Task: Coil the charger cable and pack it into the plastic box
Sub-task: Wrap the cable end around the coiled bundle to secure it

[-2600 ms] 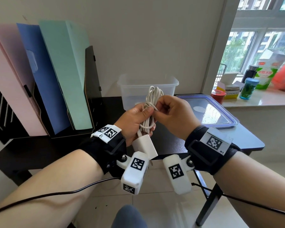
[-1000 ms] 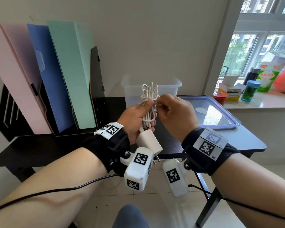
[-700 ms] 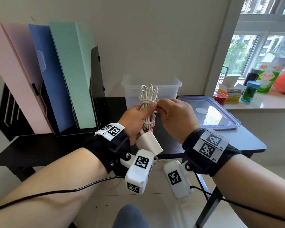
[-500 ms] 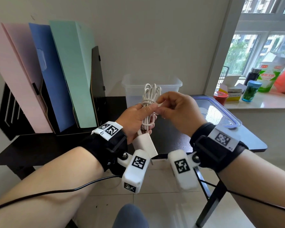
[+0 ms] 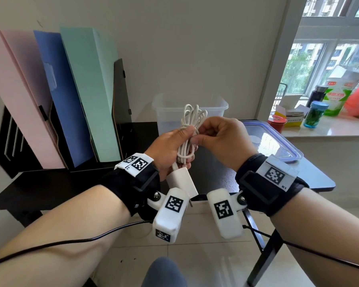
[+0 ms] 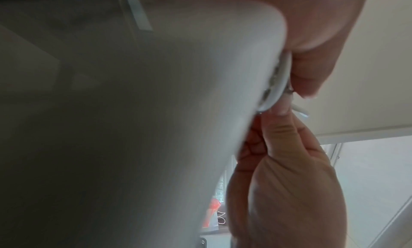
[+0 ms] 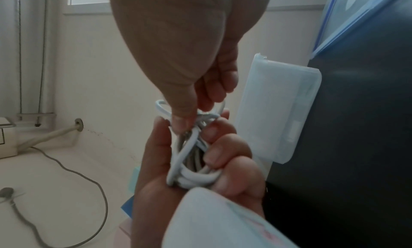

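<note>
The white charger cable (image 5: 192,121) is bunched into long upright loops in front of the clear plastic box (image 5: 190,108) on the black table. My left hand (image 5: 183,146) grips the bundle's lower half, and the white charger brick (image 5: 182,180) hangs below its palm. At the bundle's middle my right hand (image 5: 197,133) pinches a strand between thumb and fingers. The right wrist view shows that pinch (image 7: 187,118) just above the gripped loops (image 7: 191,163), with the box (image 7: 278,110) behind. The charger brick (image 6: 156,110) fills most of the left wrist view.
The box's blue-rimmed lid (image 5: 278,146) lies on the table to the right of the box. Pink, blue and green file holders (image 5: 81,90) stand at the left in a black rack. Bottles and tins (image 5: 319,114) crowd the window sill at the right.
The right hand has kept working a strand at the bundle's middle, shifting slightly up and right. The left hand has held the bundle in about the same place.
</note>
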Demonstrator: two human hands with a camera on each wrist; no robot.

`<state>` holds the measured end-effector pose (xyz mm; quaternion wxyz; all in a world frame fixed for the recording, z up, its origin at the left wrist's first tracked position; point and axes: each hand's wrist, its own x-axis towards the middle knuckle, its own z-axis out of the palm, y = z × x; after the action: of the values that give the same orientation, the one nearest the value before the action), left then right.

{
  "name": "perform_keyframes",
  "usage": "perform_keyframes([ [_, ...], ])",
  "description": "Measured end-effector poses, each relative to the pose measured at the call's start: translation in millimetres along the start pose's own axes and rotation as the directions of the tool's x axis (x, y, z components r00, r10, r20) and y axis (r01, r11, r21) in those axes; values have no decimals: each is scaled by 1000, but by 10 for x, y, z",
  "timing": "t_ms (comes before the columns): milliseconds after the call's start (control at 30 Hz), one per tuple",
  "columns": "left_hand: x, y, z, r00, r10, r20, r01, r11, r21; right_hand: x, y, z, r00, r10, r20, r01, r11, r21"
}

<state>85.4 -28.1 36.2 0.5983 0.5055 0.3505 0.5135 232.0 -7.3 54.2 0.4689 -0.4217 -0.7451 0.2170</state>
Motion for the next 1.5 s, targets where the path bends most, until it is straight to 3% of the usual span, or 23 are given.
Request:
perform_keyframes([
  [133,-20,-5,24,999,-23,38,26,997,-72,-59,-6,53,998,-11,-55,19,990,140],
  [267,-27,-11,34,996,-53,70,58,995,-75,-111,-28,72,1000,8,-5,-7,961,277],
  [433,-35,19,31,993,-54,104,67,989,-131,-59,-64,65,993,56,108,-108,820,563],
  [600,-45,50,53,998,-52,40,56,993,-101,-61,-96,83,982,120,144,-185,741,645],
  [733,-52,75,68,999,-45,6,46,997,-65,-79,-126,95,987,110,116,-159,762,628],
  [867,-44,112,104,996,-93,-3,93,995,-44,-62,-127,132,988,152,10,-130,806,578],
  [933,-33,127,106,993,-115,-4,115,992,-49,-55,-103,139,991,91,-103,-44,922,384],
  [1000,-25,142,91,992,-125,-4,125,991,-57,-64,-78,143,969,-122,-217,129,991,20],
  [1100,-24,166,87,991,-136,-9,135,988,-69,-75,-63,130,890,-401,-218,320,889,-328],
  [1200,-26,155,105,988,-138,-62,136,990,-28,-73,-42,144,828,-542,-147,386,739,-552],
  [1233,-22,152,109,987,-141,-77,141,990,-14,-77,-34,158,827,-547,-128,388,721,-575],
  [1300,-16,152,112,984,-145,-103,146,989,2,-98,-21,190,859,-489,-150,355,782,-513],
  [1400,-7,156,100,985,-128,-111,130,991,11,-108,13,188,934,-320,-159,265,919,-293],
  [1500,-21,138,88,990,-113,-79,113,994,-7,-110,11,139,971,-205,-122,195,977,-86],
])
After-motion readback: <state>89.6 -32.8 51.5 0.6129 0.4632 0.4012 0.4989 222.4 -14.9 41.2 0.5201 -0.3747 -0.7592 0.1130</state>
